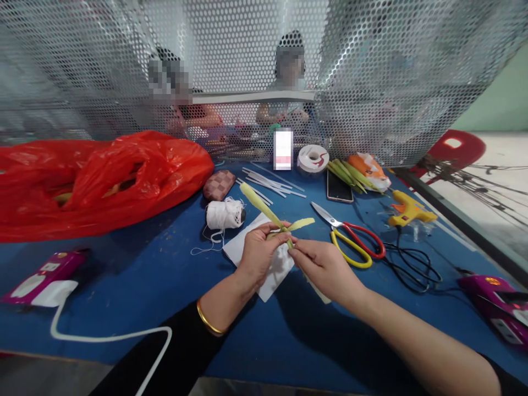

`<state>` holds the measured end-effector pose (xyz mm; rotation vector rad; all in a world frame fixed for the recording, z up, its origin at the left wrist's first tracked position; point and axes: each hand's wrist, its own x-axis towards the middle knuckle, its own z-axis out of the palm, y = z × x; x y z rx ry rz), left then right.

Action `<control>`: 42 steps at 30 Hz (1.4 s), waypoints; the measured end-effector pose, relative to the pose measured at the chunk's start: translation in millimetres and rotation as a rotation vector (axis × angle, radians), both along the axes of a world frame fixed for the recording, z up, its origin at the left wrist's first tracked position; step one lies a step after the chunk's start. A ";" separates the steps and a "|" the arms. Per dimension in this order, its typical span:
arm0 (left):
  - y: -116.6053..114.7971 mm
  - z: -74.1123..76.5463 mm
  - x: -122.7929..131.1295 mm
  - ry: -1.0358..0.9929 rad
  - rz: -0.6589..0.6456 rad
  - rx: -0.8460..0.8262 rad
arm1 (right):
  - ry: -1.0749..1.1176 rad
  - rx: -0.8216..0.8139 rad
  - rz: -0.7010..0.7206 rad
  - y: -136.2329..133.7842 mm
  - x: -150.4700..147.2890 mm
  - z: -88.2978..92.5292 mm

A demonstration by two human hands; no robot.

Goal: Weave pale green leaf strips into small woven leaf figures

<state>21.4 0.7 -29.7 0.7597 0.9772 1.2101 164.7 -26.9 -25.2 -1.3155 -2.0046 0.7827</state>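
Note:
My left hand (266, 247) pinches a yellow-green leaf strip (262, 206) between thumb and fingers. Its long blade points up and left, and a shorter piece (303, 223) sticks out to the right from the same crossing point. Just below, my right hand (322, 264) closes thumb and forefinger on the lower, stem-like end. Whether the pieces are husk or paper I cannot tell. Under both hands lies a white sheet (264, 291), partly hidden. Scissors (346, 234) with one red and one yellow handle rest open to the right. A white thread spool (225, 213) stands at the left.
A red plastic bag (165, 170) covers the back left of the blue table (157, 286). White strips (270, 181), a ribbon roll (307, 165), a phone (339, 190) and a yellow glue gun (410, 209) lie farther back. Cables run along both sides. Two people sit behind the perforated screen.

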 end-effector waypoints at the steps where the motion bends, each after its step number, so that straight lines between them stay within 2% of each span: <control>1: -0.4 -1.4 0.6 0.000 0.007 -0.019 | -0.034 0.065 0.007 -1.9 -0.7 -1.5; 6: 0.0 -2.3 -1.2 -0.006 -0.009 -0.066 | -0.239 0.318 0.028 -5.6 1.6 -0.6; 8: 0.1 1.1 -3.4 -0.013 -0.076 -0.069 | -0.265 0.429 -0.079 -1.6 6.9 4.3; 10: -1.1 4.2 -4.9 0.008 -0.202 -0.085 | -0.181 0.476 -0.214 5.9 13.9 8.8; 11: -2.2 5.1 -5.2 0.025 -0.277 -0.103 | -0.105 0.442 -0.242 10.4 17.3 10.1; 13: -5.0 4.7 -4.7 0.061 -0.405 -0.145 | 0.079 0.267 -0.174 19.0 22.6 10.3; 15: -7.7 2.3 -3.4 0.085 -0.486 -0.166 | 0.221 0.081 -0.086 24.5 24.6 8.1; 17: -9.6 -0.5 -2.4 0.106 -0.528 -0.162 | 0.307 -0.006 -0.053 25.6 23.4 5.6; 24: -12.0 0.5 -4.6 0.169 -0.622 -0.159 | 0.343 0.124 -0.152 12.3 10.6 5.2; 27: -11.7 1.3 -4.3 0.152 -0.621 -0.149 | 0.328 0.157 -0.164 12.4 10.9 7.1; 31: -8.4 -0.3 -2.4 0.029 -0.516 -0.147 | 0.297 0.185 -0.143 20.6 20.5 10.8; 33: -6.2 -0.7 -2.1 0.004 -0.463 -0.155 | 0.280 0.169 -0.120 24.5 25.7 11.2; 36: -4.1 -0.2 -2.5 0.019 -0.457 -0.164 | 0.260 0.116 -0.107 25.7 28.9 9.7; 39: -3.0 1.8 -4.0 0.005 -0.402 -0.143 | 0.213 0.242 -0.235 20.8 26.7 11.2; 41: -1.7 4.3 -6.0 -0.060 -0.277 -0.110 | 0.111 0.334 -0.312 16.3 24.2 14.8; 42: -0.7 5.8 -7.3 -0.102 -0.214 -0.093 | 0.046 0.318 -0.317 14.6 23.0 16.5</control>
